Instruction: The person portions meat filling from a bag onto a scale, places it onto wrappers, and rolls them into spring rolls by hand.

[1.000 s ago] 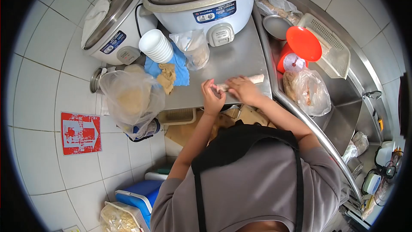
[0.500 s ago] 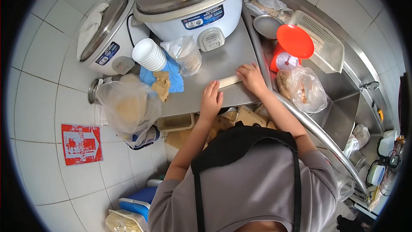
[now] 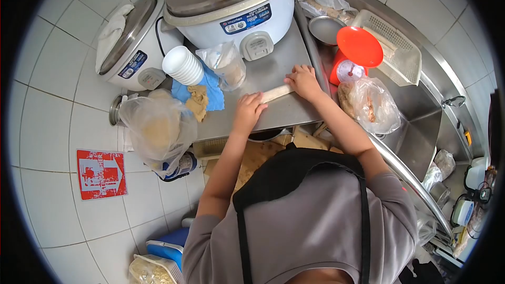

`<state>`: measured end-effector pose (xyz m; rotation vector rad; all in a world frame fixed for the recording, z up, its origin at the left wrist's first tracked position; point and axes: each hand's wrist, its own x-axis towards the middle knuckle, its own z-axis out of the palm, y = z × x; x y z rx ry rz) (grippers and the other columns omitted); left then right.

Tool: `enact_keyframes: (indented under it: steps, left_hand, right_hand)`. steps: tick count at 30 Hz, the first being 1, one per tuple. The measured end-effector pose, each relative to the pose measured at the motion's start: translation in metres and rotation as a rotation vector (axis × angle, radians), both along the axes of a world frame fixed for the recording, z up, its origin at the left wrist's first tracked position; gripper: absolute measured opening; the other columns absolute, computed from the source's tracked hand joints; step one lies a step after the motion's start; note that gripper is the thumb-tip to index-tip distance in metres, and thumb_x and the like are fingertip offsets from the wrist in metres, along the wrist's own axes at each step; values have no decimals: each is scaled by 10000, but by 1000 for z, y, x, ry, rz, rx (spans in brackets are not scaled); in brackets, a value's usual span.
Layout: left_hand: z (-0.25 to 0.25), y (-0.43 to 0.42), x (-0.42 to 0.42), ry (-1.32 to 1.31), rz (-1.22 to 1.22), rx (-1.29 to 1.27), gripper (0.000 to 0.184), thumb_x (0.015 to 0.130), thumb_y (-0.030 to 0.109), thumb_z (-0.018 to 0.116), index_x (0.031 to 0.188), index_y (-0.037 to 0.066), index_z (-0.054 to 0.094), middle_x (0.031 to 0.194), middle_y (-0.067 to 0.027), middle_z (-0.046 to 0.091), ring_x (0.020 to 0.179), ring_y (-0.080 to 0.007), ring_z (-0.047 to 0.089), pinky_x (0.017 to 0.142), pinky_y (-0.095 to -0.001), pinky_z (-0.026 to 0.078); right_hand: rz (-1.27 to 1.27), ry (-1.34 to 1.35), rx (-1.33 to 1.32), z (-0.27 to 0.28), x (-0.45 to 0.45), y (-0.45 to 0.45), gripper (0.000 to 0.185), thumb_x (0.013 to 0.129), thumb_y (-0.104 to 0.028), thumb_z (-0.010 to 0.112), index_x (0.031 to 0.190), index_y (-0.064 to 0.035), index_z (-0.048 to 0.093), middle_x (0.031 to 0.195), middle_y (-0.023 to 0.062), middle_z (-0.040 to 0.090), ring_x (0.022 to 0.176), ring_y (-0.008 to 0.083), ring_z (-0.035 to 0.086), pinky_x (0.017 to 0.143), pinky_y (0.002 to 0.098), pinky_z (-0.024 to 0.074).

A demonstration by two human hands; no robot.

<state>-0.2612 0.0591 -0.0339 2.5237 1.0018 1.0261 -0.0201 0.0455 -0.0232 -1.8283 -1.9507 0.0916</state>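
Observation:
A pale, log-shaped roll [image 3: 276,93], perhaps wrapped in plastic, lies on the steel counter [image 3: 273,115] between my two hands. My left hand [image 3: 248,107] is closed over its near left end, fingers together. At the other end my right hand [image 3: 305,82] has its fingers curled over the roll. The covered ends are hidden under my fingers. Left of the roll stand a clear plastic bag [image 3: 225,66] with something pale in it, and a stack of white cups [image 3: 182,66] on a blue cloth [image 3: 211,92] with a tan cloth [image 3: 197,102].
A large rice cooker [image 3: 247,26] stands behind, a second cooker [image 3: 134,52] to its left. Right, in the sink area, are a red scale [image 3: 359,47], a bagged item [image 3: 376,108], a metal bowl [image 3: 325,30] and a white basket [image 3: 405,63]. A filled plastic bag [image 3: 158,126] hangs left.
Both hands have shifted a little left and farther from my body, with the roll between them. More of the roll shows between the hands now.

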Motion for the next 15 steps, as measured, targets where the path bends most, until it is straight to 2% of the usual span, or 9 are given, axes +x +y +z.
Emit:
enact_keyframes:
  steps: [3,5,8,10,11,15]
  left_hand:
    - [-12,4,-1,25,15,-8,414,801,239,671,1148,22,609,1138,-145,614,1101,-316,546,994,-448,370]
    - [-18,16,2,14,35,-51,452,805,253,675,1183,20,590,1175,-145,605,1154,-311,525,1045,-458,320]
    - [-26,30,1,49,37,-106,589,804,275,678,1305,33,484,1190,-146,602,1176,-314,513,1066,-474,273]
    - [-28,36,1,-37,21,-255,694,795,241,690,1380,48,370,1168,-137,616,1172,-311,518,1073,-478,255]
    - [-29,37,1,-79,11,-330,754,790,225,695,1418,56,312,1157,-133,622,1169,-310,521,1076,-480,245]
    - [-35,36,1,-199,-4,-330,884,768,129,711,1465,76,170,1122,-121,644,1163,-293,532,1083,-466,230]
  right_hand:
    - [-11,35,134,-2,-6,-1,274,853,-309,584,1003,-107,693,1057,74,575,1075,256,488,979,506,311]
    - [-25,2,139,-1,-10,-7,350,871,-334,556,1116,-97,633,1158,88,552,1159,261,453,1012,526,281]
    - [-11,-137,114,-12,-26,-14,469,894,-367,512,1265,-80,512,1298,106,488,1275,264,377,1060,544,226]
    - [48,-186,46,-16,-44,-17,556,912,-392,473,1342,-44,417,1387,110,426,1357,256,291,1099,548,162]
    - [86,-170,42,-17,-54,-16,550,913,-387,472,1338,-43,420,1386,108,427,1355,254,295,1100,545,162]
    - [240,-101,42,-15,-79,-10,509,907,-352,494,1332,-77,438,1368,102,444,1342,249,316,1098,536,178]
